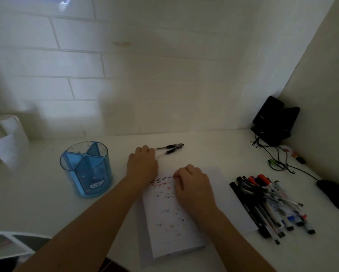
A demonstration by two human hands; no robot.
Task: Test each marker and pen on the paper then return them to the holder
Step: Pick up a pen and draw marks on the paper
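The left hand lies just beyond the far left corner of the paper. Its fingers are bent over the near ends of two pens on the table; I cannot tell whether they already pinch one. The right hand rests on the paper among small tick marks, fingers loosely curled and holding nothing. The blue holder stands left of the paper, with no pens showing in it. A heap of markers lies to the paper's right. The step probably goes best by taking one pen by its barrel, keeping the paper pinned, and ticking a bare patch.
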